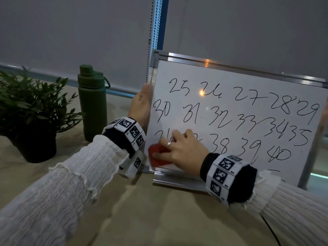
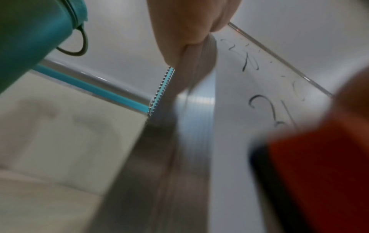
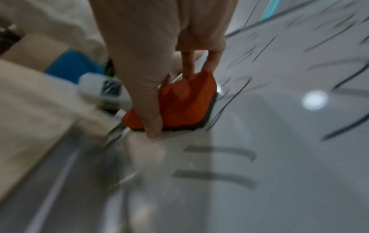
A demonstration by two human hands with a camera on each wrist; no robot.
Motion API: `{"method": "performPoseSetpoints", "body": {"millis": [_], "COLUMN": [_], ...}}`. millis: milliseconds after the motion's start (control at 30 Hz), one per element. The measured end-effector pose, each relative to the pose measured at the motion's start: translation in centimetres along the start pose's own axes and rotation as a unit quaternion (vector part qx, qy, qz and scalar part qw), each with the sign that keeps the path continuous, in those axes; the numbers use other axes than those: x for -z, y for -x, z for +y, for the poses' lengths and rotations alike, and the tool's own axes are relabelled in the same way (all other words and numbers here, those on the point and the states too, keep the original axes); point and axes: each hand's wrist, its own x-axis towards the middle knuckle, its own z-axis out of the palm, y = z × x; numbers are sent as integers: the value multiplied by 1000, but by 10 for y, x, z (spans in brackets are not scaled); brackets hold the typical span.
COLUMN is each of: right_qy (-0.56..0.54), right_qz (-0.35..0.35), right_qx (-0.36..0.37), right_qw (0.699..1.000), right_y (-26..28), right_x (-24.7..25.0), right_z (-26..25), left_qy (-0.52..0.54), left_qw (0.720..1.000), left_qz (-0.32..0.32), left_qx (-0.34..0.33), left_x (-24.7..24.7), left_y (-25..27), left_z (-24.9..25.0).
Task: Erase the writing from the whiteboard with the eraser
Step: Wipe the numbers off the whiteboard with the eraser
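Observation:
A metal-framed whiteboard point(image 1: 248, 82) stands tilted on the table, covered with rows of handwritten black numbers from 25 to 40. My right hand point(image 1: 179, 148) grips a red eraser point(image 1: 158, 157) with a dark felt base and presses it flat on the board's lower left corner, over the start of the third row. In the right wrist view the red eraser point(image 3: 185, 102) sits between my thumb and fingers. My left hand point(image 1: 142, 103) holds the board's left frame edge, and in the left wrist view its fingers point(image 2: 187, 23) wrap round the whiteboard frame point(image 2: 195, 110).
A dark green bottle point(image 1: 92, 102) stands just left of the board, with a potted plant point(image 1: 32, 112) further left. A bead chain point(image 1: 150, 39) hangs by the board's top left corner. Grey blinds fill the background. A metal tray point(image 1: 177, 181) runs along the board's bottom.

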Motion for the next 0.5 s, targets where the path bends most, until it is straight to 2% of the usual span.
{"method": "performPoseSetpoints", "body": {"millis": [67,100,200,233,267,367,400,500], "right_qy": [-6,-1,18,20,19,-2,1,18], "right_qz": [27,31,-1,-9,-14,33,43,10], "right_qx": [-62,-69,30,40,18,-117,-118,12], "right_qw": [998,997,999,999,1000,993,992,1000], "right_y": [0,2,17,18,18,15,19,37], "right_x": [4,6,1,2,6,10,7,-8], "right_z": [13,13,0,2,9,27,23,1], "left_qy": [2,-4,-15,-17,-14,-27,-28,-16], "left_qw": [1000,1000,1000,1000,1000,999,999,1000], "left_qz": [3,5,3,2,4,19,24,25], "left_qx": [2,2,6,5,4,-2,-3,-6], "left_x": [1,2,2,2,1,-1,-1,-2], "left_y": [0,0,3,3,4,5,4,3], "left_z": [0,0,1,1,1,1,2,2]}}
